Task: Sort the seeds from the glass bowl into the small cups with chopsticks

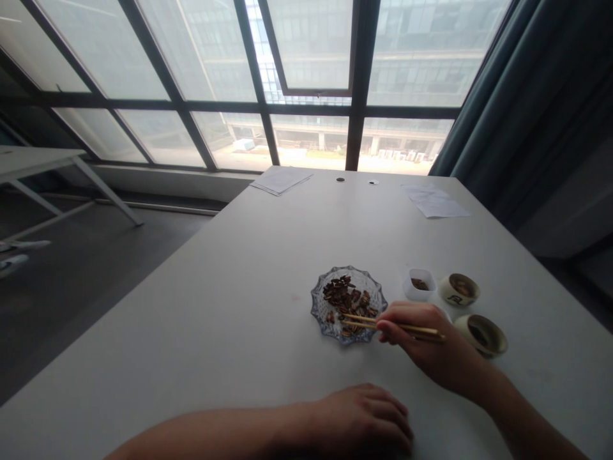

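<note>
My right hand (pixel 426 342) is closed on a pair of wooden chopsticks (pixel 383 324), whose tips reach into a scalloped glass dish (pixel 320 300) of brown seeds. My left hand (pixel 364 418) lies on the white table (pixel 230 319) near its front edge, palm down, fingers curled loosely together, nothing showing in it. Right of the dish stand a small white square cup (pixel 419 285) with a few seeds and two round ceramic cups (pixel 460 289) (pixel 483 334).
Sheets of paper (pixel 281 179) (pixel 435 200) lie at the table's far end, with two small round holes (pixel 340 179) between them. Large windows and a dark curtain (pixel 527 108) stand behind. Another white table (pixel 33 160) stands far left over grey floor.
</note>
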Motion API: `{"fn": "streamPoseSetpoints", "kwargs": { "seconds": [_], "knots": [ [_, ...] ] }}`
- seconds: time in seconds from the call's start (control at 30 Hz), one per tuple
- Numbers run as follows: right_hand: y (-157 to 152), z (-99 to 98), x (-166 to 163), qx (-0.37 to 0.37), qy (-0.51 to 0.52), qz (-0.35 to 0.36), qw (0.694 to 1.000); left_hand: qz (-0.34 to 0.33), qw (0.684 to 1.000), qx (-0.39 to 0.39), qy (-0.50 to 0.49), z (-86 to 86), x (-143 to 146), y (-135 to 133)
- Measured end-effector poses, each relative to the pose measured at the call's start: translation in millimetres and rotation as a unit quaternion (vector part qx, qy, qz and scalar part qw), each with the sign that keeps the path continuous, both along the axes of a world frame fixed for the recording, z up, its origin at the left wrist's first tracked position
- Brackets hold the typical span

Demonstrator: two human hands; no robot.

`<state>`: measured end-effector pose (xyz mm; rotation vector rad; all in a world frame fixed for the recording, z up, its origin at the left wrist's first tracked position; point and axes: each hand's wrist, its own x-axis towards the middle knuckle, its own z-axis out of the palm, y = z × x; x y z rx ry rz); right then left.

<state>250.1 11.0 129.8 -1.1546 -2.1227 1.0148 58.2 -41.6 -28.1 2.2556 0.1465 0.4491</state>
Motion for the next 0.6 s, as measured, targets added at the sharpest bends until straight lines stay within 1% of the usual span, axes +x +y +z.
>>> {"fn": "streamPoseSetpoints", "kwargs": {
  "seconds": [0.17, 0.4, 0.5, 0.6],
  "knots": [
    [0, -5.4, 0, -0.002, 0.011, -0.008, 1.000, 0.002, 1.000, 0.009, 0.005, 0.6, 0, -1],
    [0, -16.4, 1, -0.015, 0.034, -0.069, 0.997, 0.005, 1.000, -0.006, 0.011, 2.9, -1, -1],
    [-1, -10.6, 4, -0.013, 0.055, -0.102, 0.993, 0.001, 1.000, 0.002, 0.004, 6.0, -1, 0],
    [-7, 6.1, 18, -0.010, 0.078, -0.139, 0.987, 0.003, 1.000, 0.018, -0.006, 8.5, -2, 0]
  ]
}}
